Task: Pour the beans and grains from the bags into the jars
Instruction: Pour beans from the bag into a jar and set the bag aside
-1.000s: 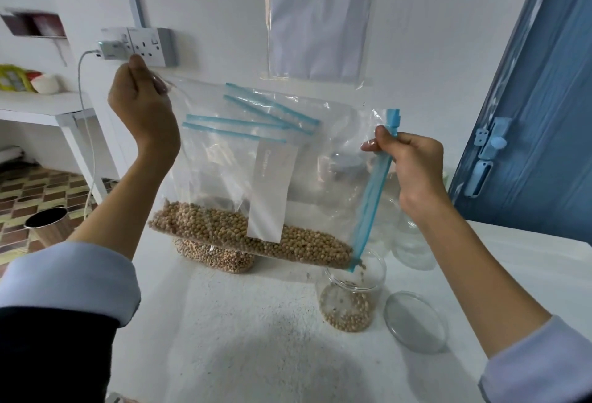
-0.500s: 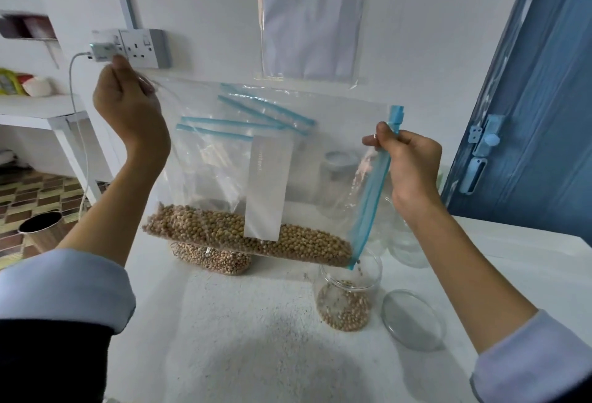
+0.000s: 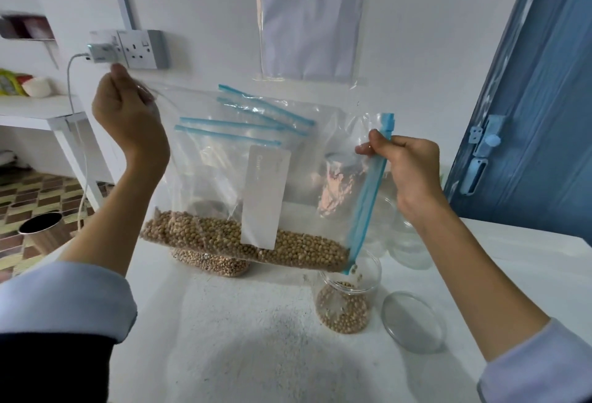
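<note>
Bag [image 3: 224, 162] pinched by both hands' grips over jar [image 3: 347, 303], lid [image 3: 413, 322] beside, second bag [image 3: 209, 263] behind

Bare table [image 3: 243, 338] in front; jar [image 3: 347, 303] and lid [image 3: 413, 321] crowd the right.

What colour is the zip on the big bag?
Light blue. The zip on the bag shows best in the head view.

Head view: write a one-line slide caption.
Both hands tilt a zip bag, beans spilling into an open jar.
</note>
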Demonstrator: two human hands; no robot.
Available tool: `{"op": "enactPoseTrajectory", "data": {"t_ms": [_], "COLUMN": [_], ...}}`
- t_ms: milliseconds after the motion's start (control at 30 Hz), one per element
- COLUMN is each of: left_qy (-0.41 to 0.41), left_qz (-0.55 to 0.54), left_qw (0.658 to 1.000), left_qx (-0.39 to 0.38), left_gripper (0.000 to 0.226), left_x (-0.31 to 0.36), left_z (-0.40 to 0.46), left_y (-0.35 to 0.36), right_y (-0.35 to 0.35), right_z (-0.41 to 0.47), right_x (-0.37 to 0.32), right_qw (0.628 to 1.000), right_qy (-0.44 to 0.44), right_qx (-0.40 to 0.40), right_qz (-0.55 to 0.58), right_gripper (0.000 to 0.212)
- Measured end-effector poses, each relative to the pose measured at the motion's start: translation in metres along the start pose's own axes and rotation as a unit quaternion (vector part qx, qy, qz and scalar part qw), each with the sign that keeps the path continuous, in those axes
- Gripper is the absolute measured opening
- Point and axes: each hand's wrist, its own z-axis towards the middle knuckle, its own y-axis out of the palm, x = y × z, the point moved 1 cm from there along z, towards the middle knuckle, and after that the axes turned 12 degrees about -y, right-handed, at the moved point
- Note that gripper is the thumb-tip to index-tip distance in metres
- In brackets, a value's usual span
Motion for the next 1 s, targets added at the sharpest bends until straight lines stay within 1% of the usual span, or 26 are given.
{"op": "enactPoseTrajectory", "data": {"t_ms": [67,167,267,367,467,533,633,733,833,933,1000], "left_qy": [0.001,0.008,0.022,0.028,0.034,0.037,0.030,0.032,0.033,0.032,0.037], "left_qz": [-0.003,-0.002,-0.011,-0.016,-0.031,-0.027,-0.032,-0.021,-0.025,-0.024,-0.025], "left_qw": [1.000,1.000,1.000,0.999,0.999,0.999,0.999,0.999,0.999,0.999,0.999], "left_qx": [-0.001,-0.001,-0.015,-0.026,-0.025,-0.026,-0.023,-0.021,-0.022,-0.028,-0.028], "left_gripper": [0.041,0.040,0.041,0.040,0.041,0.041,0.041,0.040,0.039,0.040,0.040], "left_x": [0.000,0.002,0.005,0.009,0.010,0.011,0.012,0.012,0.013,0.013,0.015], "left_z": [0.002,0.003,0.000,-0.004,-0.003,-0.003,-0.005,-0.005,-0.006,-0.008,-0.008], "left_y": [0.000,-0.001,0.002,0.005,0.004,0.003,0.004,0.004,0.004,0.005,0.006], "right_y": [-0.002,-0.003,-0.004,-0.002,-0.003,-0.002,-0.004,-0.003,-0.005,-0.004,-0.003], "right_z": [0.001,0.000,0.000,0.000,0.002,0.000,-0.001,0.000,0.000,-0.002,-0.002], "right_x": [0.001,0.001,0.001,-0.001,0.001,0.000,0.001,-0.001,-0.002,-0.003,-0.003], "right_qw": [1.000,1.000,1.000,1.000,1.000,1.000,0.999,0.999,0.999,0.999,0.999], "right_qy": [-0.004,0.002,-0.005,-0.001,-0.022,-0.018,-0.034,-0.030,-0.033,-0.028,-0.029], "right_qx": [0.007,-0.009,0.016,-0.004,0.002,-0.011,0.011,-0.022,0.002,-0.029,-0.011], "right_qz": [-0.002,0.008,0.013,0.016,-0.011,-0.009,-0.008,-0.006,0.000,0.007,0.007], "right_gripper": [0.025,0.023,0.024,0.024,0.025,0.024,0.023,0.021,0.022,0.023,0.023]}}
